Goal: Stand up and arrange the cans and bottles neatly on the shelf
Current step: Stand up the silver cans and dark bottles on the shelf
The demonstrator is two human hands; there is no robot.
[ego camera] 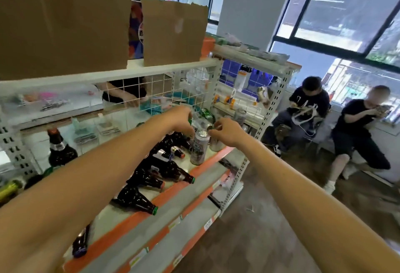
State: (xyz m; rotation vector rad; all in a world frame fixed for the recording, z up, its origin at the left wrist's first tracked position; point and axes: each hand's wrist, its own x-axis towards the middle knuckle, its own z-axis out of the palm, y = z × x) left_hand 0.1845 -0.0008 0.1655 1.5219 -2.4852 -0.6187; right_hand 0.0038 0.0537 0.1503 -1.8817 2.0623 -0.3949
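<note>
— What are the fingers doing?
— The left hand's (181,121) fingers curl down at the rim of the left can (199,149). Whether they grip it or only touch it, I cannot tell. The right hand's (227,132) fingers curl round the top of the right can (215,146).
— Where are those cans?
— Both are upright, just beside each other, at the far right of the shelf (138,216), near its orange front edge.
— And around them?
— Toppled cans (206,114) lie just beyond the hands. Dark bottles (173,172) lie on their sides to the left and nearer. One upright bottle (59,151) stands at the left. Cardboard (62,19) stands on top.
</note>
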